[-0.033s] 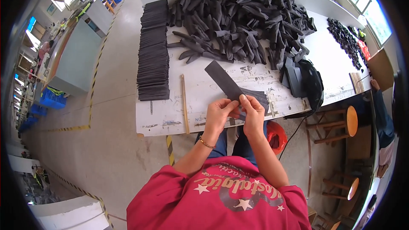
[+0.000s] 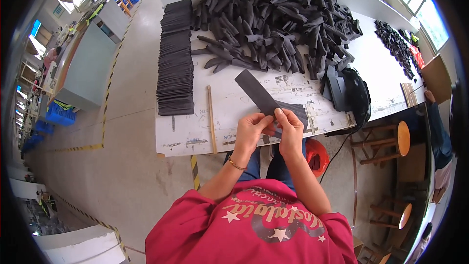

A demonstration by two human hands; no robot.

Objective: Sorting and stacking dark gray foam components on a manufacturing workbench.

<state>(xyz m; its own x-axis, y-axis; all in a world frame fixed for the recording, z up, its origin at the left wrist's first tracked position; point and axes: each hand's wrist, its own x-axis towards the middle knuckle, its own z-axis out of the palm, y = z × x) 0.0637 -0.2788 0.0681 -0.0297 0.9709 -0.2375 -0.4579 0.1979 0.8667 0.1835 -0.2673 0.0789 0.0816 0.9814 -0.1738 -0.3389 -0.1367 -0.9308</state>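
Head view: We locate the dark strip (image 2: 257, 92) above the near part of the white table (image 2: 229, 103), slanting away to the left from both hands. The left hand (image 2: 250, 129) closes thumb and fingers on its near end, leaving no visible gap. The right hand (image 2: 291, 129) pinches the same end, thumb uppermost. The undersides of both grips are hidden; we cannot tell how many layers they hold.

We note the following possible faults:
- Neither hand supports the far end. If a pinch slackens, we judge that the dark strip could swing or crease off line.
- The loose flat strips (image 2: 296, 112) lie just beyond the right hand. Lowering that hand could drag them out of order.
- The wooden stick (image 2: 211, 120) reaches the table's front edge. A wide leftward sweep of the left hand could knock it to the floor (image 2: 139, 127).
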